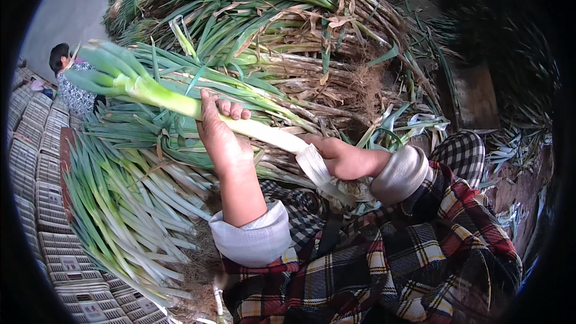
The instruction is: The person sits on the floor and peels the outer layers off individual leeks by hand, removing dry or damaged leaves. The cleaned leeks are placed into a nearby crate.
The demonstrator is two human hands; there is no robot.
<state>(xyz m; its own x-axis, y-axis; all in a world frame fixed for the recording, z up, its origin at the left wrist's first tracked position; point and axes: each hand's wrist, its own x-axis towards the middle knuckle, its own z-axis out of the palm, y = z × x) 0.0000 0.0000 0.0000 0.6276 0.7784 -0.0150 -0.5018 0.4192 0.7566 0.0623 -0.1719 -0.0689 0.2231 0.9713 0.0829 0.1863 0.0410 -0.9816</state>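
Observation:
A thick green onion (pixel 264 131) lies slantwise across my lap, its green leaves to the far left and its white end to the near right. My left hand (pixel 223 134) is closed around the middle of the stalk, thumb and fingers on either side. My right hand (pixel 348 157) is closed at the white end, where a pale strip of outer skin (pixel 313 165) hangs down, partly peeled away. The right fingertips are mostly hidden behind the stalk and skin. Just left of my lap lies a heap of cleaner green onions (pixel 138 204) with white stems.
Beyond my hands rises a big pile of uncleaned green onions (pixel 288 42) with dry brown leaves and roots. Stacked plastic crates (pixel 57 204) line the left edge. A person (pixel 77 84) sits near them at the far left. Loose leaf scraps (pixel 414 126) lie at the right.

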